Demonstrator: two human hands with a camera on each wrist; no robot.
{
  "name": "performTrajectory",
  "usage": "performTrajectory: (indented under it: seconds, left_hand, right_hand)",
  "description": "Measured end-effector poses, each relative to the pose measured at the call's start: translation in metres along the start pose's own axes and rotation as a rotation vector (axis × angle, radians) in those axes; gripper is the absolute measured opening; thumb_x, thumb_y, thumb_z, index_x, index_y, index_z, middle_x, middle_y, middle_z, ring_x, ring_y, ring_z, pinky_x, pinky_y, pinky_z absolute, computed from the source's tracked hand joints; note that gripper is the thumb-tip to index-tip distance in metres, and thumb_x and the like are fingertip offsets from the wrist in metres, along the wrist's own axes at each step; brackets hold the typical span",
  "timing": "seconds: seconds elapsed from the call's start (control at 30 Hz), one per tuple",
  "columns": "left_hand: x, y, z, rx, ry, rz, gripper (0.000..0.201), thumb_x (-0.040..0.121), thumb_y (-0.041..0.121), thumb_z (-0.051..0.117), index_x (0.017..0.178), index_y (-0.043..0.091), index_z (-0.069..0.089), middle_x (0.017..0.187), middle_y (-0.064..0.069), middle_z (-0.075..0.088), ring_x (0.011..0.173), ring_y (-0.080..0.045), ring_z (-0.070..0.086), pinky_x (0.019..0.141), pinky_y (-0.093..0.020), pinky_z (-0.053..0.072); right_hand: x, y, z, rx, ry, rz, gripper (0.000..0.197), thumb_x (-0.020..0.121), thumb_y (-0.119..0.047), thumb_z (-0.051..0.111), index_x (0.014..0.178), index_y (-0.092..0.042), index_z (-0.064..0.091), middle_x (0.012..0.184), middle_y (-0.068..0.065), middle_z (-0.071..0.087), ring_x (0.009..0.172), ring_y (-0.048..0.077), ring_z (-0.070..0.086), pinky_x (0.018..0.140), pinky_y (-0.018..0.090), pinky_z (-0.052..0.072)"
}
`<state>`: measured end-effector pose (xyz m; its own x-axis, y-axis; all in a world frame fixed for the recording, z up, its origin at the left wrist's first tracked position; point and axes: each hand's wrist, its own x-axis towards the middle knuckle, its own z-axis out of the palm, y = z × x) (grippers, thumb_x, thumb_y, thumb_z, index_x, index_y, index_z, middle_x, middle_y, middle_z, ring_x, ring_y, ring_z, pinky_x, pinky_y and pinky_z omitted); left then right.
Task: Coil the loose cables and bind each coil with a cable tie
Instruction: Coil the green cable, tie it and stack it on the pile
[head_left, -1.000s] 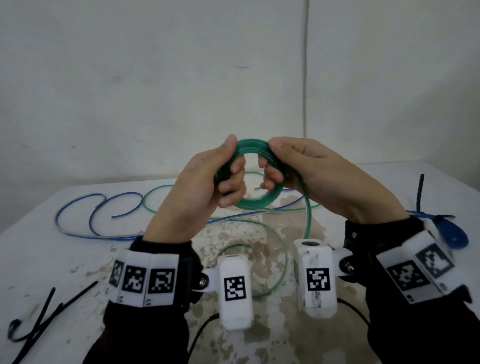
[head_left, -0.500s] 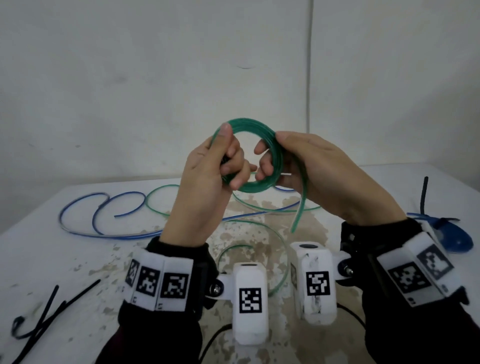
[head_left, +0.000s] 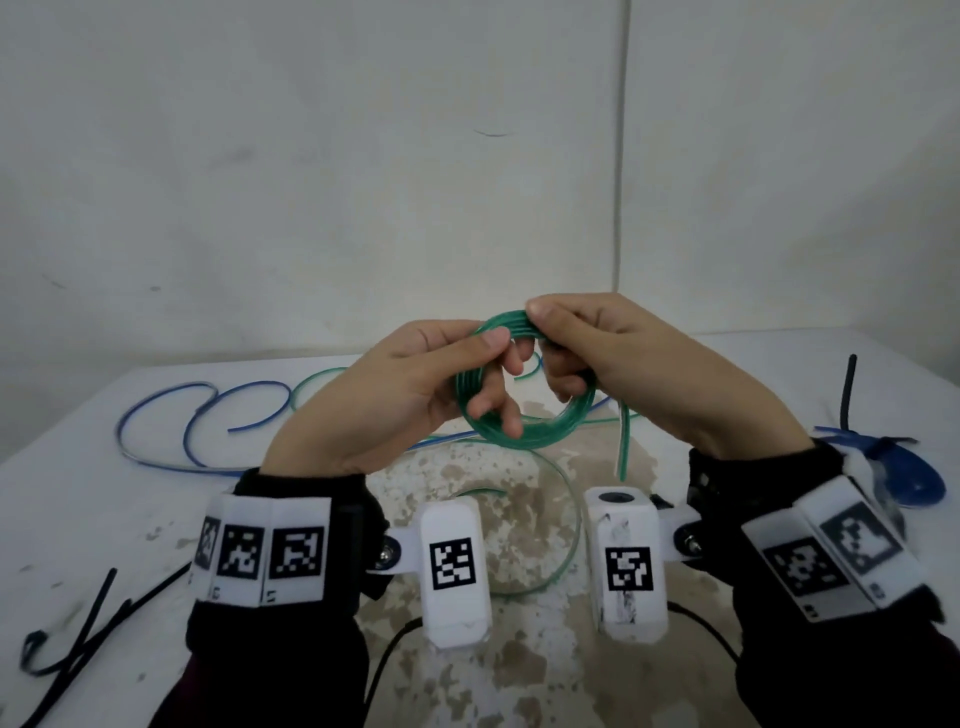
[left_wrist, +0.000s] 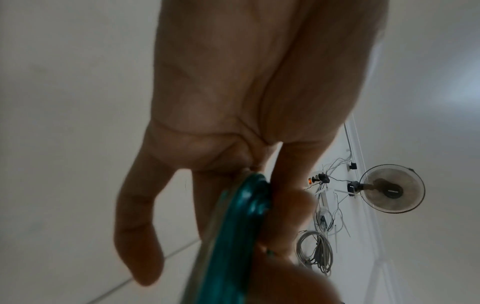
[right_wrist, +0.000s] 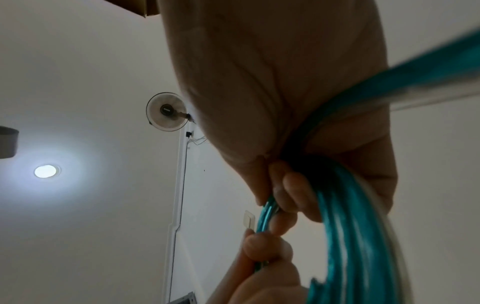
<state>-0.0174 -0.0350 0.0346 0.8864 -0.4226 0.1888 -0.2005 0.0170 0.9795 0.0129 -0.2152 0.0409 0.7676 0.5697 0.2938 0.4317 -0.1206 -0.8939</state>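
Note:
Both hands hold a small coil of green cable (head_left: 540, 436) up above the table. My left hand (head_left: 415, 384) pinches the coil's left side between thumb and fingers, with two fingers through the ring. My right hand (head_left: 613, 353) grips the coil's top right, thumb on the outside. A loose green tail (head_left: 623, 441) hangs down from the right hand, and more green cable (head_left: 566, 509) loops on the table below. In the left wrist view the green coil (left_wrist: 233, 236) runs past the thumb. The right wrist view shows the coil's strands (right_wrist: 358, 236) clamped in the curled fingers.
A loose blue cable (head_left: 171, 415) snakes across the table's back left. Black cable ties (head_left: 88, 639) lie at the front left, and one black tie (head_left: 850, 389) stands up at the right beside a bound blue coil (head_left: 909, 473). The stained white table (head_left: 104, 519) ends at a wall.
The coil has come down from its raised position and both hands lowered with it. The right hand shifted its grip to the coil's top; the hanging green tail has grown shorter.

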Motion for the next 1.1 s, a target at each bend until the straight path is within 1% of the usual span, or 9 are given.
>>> performTrajectory:
  seconds: [0.13, 0.2, 0.4, 0.73, 0.83, 0.9, 0.97, 1.03, 1.1]
  left_hand:
    - [0.002, 0.001, 0.000, 0.000, 0.049, 0.019, 0.022, 0.093, 0.023, 0.040, 0.078, 0.006, 0.045, 0.048, 0.012, 0.034, 0.047, -0.010, 0.024, 0.058, -0.026, 0.022]
    - [0.000, 0.002, -0.002, -0.011, 0.055, 0.043, 0.022, 0.091, 0.024, 0.042, 0.077, 0.007, 0.044, 0.050, 0.012, 0.028, 0.049, -0.010, 0.017, 0.052, -0.022, 0.017]
    - [0.000, 0.004, -0.012, -0.135, 0.177, 0.170, 0.028, 0.098, 0.024, 0.037, 0.075, 0.010, 0.045, 0.053, 0.010, 0.025, 0.048, -0.007, 0.018, 0.054, -0.024, 0.014]
    - [0.010, 0.004, -0.005, -0.395, 0.340, 0.381, 0.033, 0.102, 0.025, 0.029, 0.077, 0.012, 0.045, 0.051, 0.010, 0.029, 0.045, -0.005, 0.024, 0.070, -0.033, 0.007]
    - [0.014, 0.002, -0.001, -0.435, 0.346, 0.388, 0.033, 0.103, 0.026, 0.029, 0.077, 0.012, 0.044, 0.052, 0.009, 0.029, 0.045, -0.005, 0.025, 0.069, -0.031, 0.014]
    - [0.016, 0.002, 0.003, -0.454, 0.332, 0.400, 0.032, 0.103, 0.025, 0.028, 0.078, 0.012, 0.043, 0.053, 0.009, 0.030, 0.045, -0.005, 0.027, 0.078, -0.033, 0.023]
    - [0.016, 0.003, 0.009, -0.465, 0.325, 0.399, 0.032, 0.103, 0.024, 0.027, 0.077, 0.012, 0.041, 0.054, 0.007, 0.031, 0.046, -0.006, 0.030, 0.076, -0.024, 0.032]
    - [0.016, 0.005, 0.016, -0.489, 0.294, 0.383, 0.032, 0.103, 0.023, 0.026, 0.076, 0.011, 0.040, 0.055, 0.004, 0.031, 0.049, -0.009, 0.034, 0.064, -0.017, 0.042]
    - [0.015, 0.006, 0.019, -0.484, 0.235, 0.361, 0.032, 0.102, 0.021, 0.026, 0.075, 0.011, 0.039, 0.055, 0.002, 0.034, 0.052, -0.013, 0.043, 0.072, -0.023, 0.047]
  right_hand:
    - [0.001, 0.003, 0.000, 0.098, 0.003, 0.057, 0.034, 0.103, -0.021, 0.031, 0.086, -0.009, 0.057, 0.067, 0.007, 0.049, 0.062, 0.016, 0.050, 0.068, 0.029, 0.046]
    - [0.000, 0.004, -0.004, 0.154, -0.019, 0.065, 0.033, 0.103, -0.020, 0.032, 0.090, -0.010, 0.062, 0.078, 0.007, 0.062, 0.070, 0.017, 0.059, 0.074, 0.032, 0.051]
    - [-0.005, 0.007, -0.015, 0.154, -0.075, 0.054, 0.029, 0.096, -0.023, 0.042, 0.109, -0.012, 0.066, 0.101, 0.006, 0.073, 0.097, 0.017, 0.067, 0.086, 0.033, 0.055]
    - [0.006, 0.011, 0.003, 0.403, -0.072, -0.009, 0.033, 0.088, -0.029, 0.047, 0.112, -0.014, 0.066, 0.084, -0.005, 0.066, 0.078, 0.009, 0.060, 0.073, 0.024, 0.054]
    - [0.008, 0.014, 0.005, 0.488, -0.079, -0.024, 0.036, 0.089, -0.031, 0.044, 0.112, -0.013, 0.065, 0.083, -0.007, 0.061, 0.073, 0.008, 0.052, 0.067, 0.022, 0.050]
    - [0.008, 0.015, 0.006, 0.522, -0.091, -0.046, 0.035, 0.092, -0.033, 0.041, 0.107, -0.014, 0.066, 0.085, -0.008, 0.061, 0.073, 0.008, 0.049, 0.065, 0.022, 0.048]
    - [0.009, 0.015, 0.007, 0.548, -0.084, -0.079, 0.033, 0.096, -0.034, 0.037, 0.097, -0.016, 0.064, 0.088, -0.006, 0.060, 0.075, 0.008, 0.051, 0.065, 0.022, 0.047]
    - [0.010, 0.014, 0.004, 0.577, -0.058, -0.107, 0.036, 0.098, -0.035, 0.032, 0.085, -0.019, 0.062, 0.093, 0.002, 0.058, 0.083, 0.011, 0.054, 0.066, 0.023, 0.047]
    - [0.011, 0.013, -0.001, 0.584, -0.039, -0.122, 0.039, 0.100, -0.035, 0.029, 0.080, -0.019, 0.058, 0.097, 0.013, 0.054, 0.089, 0.018, 0.052, 0.069, 0.024, 0.047]
